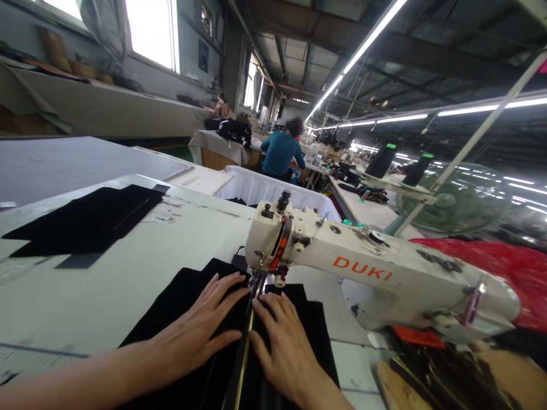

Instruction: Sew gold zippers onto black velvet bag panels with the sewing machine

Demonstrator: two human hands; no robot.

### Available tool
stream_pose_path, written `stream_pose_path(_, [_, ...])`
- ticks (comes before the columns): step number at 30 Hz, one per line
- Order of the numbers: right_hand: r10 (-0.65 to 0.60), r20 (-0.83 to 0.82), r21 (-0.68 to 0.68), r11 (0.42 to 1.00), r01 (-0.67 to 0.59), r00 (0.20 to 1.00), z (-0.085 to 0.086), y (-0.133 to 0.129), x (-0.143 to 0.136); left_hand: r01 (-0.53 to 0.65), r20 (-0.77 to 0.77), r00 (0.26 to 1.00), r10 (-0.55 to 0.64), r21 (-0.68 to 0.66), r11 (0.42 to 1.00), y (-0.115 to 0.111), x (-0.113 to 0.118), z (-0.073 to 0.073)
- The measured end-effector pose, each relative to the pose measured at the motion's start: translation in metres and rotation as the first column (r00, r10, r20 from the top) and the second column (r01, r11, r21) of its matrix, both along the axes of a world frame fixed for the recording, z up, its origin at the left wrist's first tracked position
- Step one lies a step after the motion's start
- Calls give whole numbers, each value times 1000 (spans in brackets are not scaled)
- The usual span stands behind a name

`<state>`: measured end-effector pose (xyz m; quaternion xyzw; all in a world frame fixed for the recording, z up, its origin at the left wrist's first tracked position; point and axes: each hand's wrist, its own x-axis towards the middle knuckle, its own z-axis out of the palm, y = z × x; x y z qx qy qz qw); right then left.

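Black fabric (171, 307) lies flat under the needle end of a white sewing machine (342, 250) marked DUKI. A narrow strip with a gold line (244, 364) runs lengthwise up the fabric to the presser foot. My left hand (200, 322) rests on the cloth left of the strip, its fingers spread and pointing toward the needle. On the other side, my right hand (284, 336) presses on the cloth with its fingers apart, the fingertips close to the foot. The needle tip itself is too small to make out.
Black fabric pieces (94, 219) are stacked at the table's left. Behind the machine stands a white bin (273, 188). Dark strips (444, 376) lie at the lower right, near red material (491, 273). A fan (453, 199) and thread cones stand behind. A person in blue (280, 154) sits farther back.
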<state>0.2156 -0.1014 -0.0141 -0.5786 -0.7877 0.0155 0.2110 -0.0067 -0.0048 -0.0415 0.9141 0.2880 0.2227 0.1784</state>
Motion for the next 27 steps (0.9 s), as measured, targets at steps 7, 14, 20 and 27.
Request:
stream_pose_path(7, [-7, 25, 21, 1000, 6, 1000, -1, 10, -2, -42, 48, 998, 44, -36, 998, -2, -4, -14])
stream_pose_path(14, [39, 53, 42, 998, -41, 998, 0, 22, 0, 56, 19, 998, -55, -49, 997, 18, -6, -13])
stream_pose_path(20, [131, 72, 76, 988, -136, 989, 1, 18, 4, -30, -8, 1000, 29, -62, 998, 9, -21, -22])
stream_pose_path(27, [206, 108, 10, 978, -209, 973, 8, 20, 6, -66, 32, 997, 72, -171, 983, 27, -18, -4])
